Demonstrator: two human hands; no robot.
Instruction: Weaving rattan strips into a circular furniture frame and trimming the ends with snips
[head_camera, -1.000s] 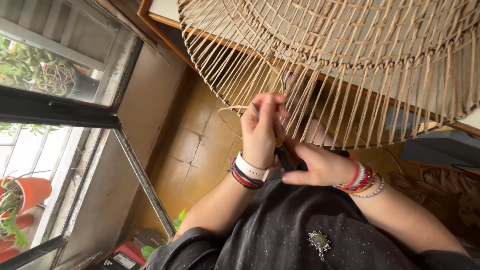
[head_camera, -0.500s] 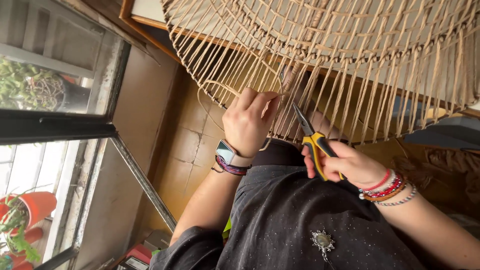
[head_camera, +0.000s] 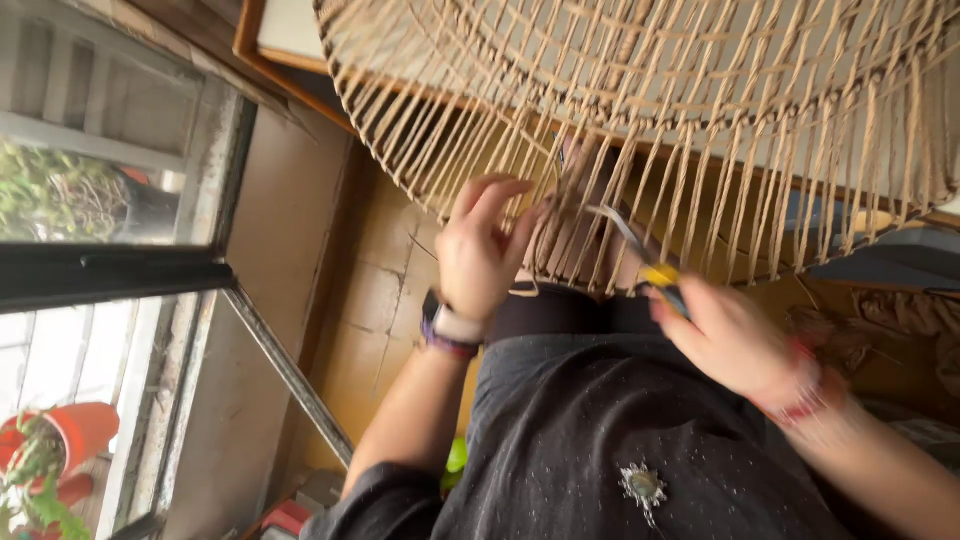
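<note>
Under one woven basket (head_camera: 640, 90) (unfinished): two hands, one scissors (head_camera: 640, 255).
</note>
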